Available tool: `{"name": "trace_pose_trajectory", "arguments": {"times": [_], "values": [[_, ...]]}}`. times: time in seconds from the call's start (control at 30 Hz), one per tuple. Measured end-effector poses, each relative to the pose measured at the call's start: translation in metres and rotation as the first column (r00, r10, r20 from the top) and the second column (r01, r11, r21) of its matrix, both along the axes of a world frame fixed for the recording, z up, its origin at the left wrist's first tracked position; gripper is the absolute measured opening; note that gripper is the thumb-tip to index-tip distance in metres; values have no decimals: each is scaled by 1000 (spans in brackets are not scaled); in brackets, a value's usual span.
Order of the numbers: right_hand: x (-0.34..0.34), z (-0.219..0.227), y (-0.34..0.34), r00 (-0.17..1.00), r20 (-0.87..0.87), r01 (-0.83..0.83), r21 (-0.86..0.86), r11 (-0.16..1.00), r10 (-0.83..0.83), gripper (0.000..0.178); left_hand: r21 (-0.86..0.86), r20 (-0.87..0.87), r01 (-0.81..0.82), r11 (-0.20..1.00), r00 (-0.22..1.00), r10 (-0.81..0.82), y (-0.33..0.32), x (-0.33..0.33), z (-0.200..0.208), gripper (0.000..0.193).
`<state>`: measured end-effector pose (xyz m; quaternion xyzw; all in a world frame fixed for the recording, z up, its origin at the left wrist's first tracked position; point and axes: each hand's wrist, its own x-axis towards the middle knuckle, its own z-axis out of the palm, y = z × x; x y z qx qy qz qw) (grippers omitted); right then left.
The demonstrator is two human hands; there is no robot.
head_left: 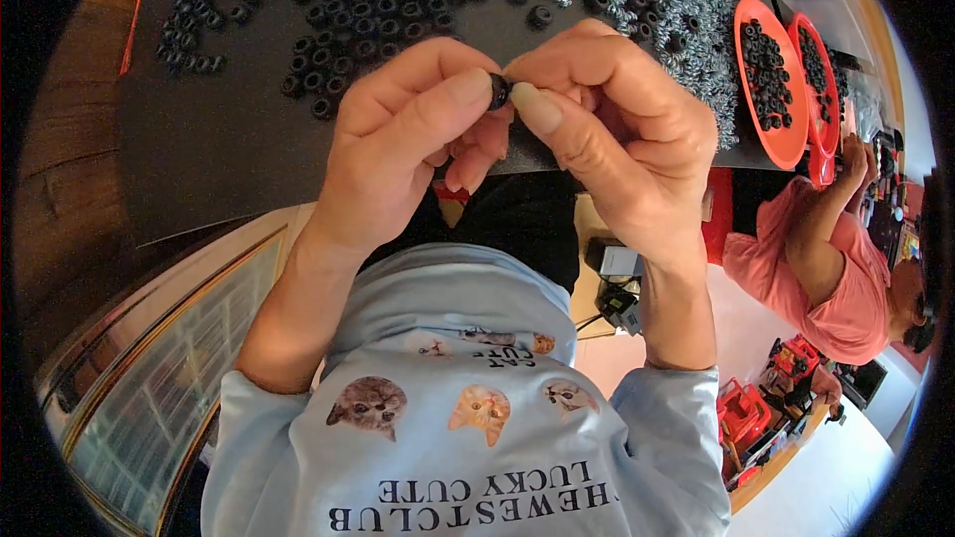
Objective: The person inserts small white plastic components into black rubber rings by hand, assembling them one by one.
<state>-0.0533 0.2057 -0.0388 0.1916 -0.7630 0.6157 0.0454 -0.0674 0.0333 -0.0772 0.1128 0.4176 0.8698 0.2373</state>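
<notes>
Above the near edge of the dark table, both my hands meet at a small round black part (500,91). My left hand (393,144) pinches it between thumb and fingers. From the other side, my right hand (637,144) is closed, its thumb tip and forefinger pressed against the part. Whether the right fingertips also hold something smaller is hidden. Past my hands lie many loose black ring-shaped parts (363,25), spread over the table. To their right is a heap of small silvery coil springs (686,45), with some black parts mixed in.
Two red dishes, a nearer one (783,147) and another (824,147), hold more black parts at the right. A person in a pink shirt (846,288) sits beyond them. Glass-paned panelling (179,358) stands at lower left. The dark tabletop (219,154) ends near my waist.
</notes>
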Motion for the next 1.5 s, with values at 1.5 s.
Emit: {"name": "trace_pose_trajectory", "arguments": {"times": [1.5], "values": [[20,-3,2,909,-409,213,299,930,-77,20,-227,-257,-41,973,966,-19,1,9,5,25]]}}
